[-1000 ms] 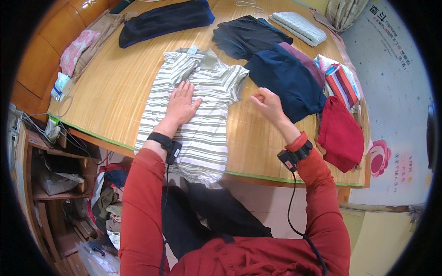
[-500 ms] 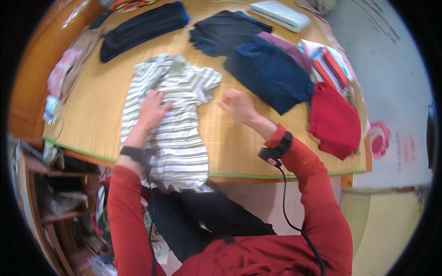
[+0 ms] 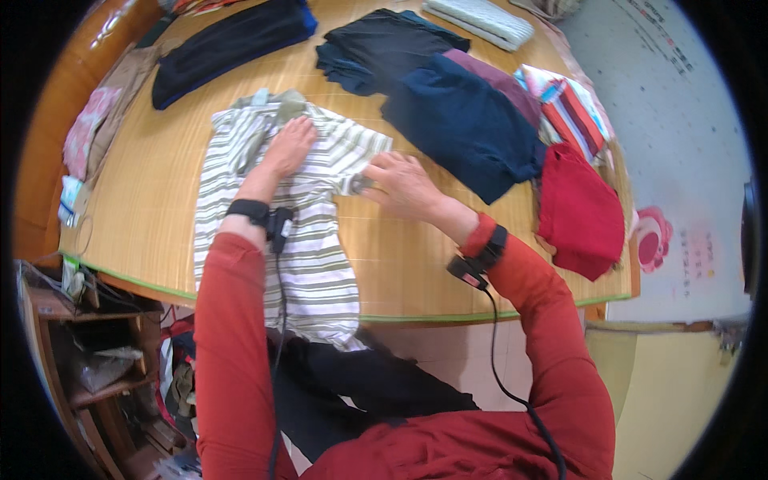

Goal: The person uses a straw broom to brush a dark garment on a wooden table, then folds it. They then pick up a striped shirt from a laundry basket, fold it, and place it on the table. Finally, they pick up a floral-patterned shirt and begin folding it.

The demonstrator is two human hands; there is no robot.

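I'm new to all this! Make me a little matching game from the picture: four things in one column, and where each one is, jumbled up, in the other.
Things
1. Left hand
2. Right hand
3. Red garment lying flat
4. Black cloth with a blue edge

Places
A. At the right side of the tan surface
B. At the end of a sleeve of the striped shirt
C. At the upper left of the view
D. On the upper body of the shirt, just below its collar

Right pairs: 1-D, 2-B, 3-A, 4-C
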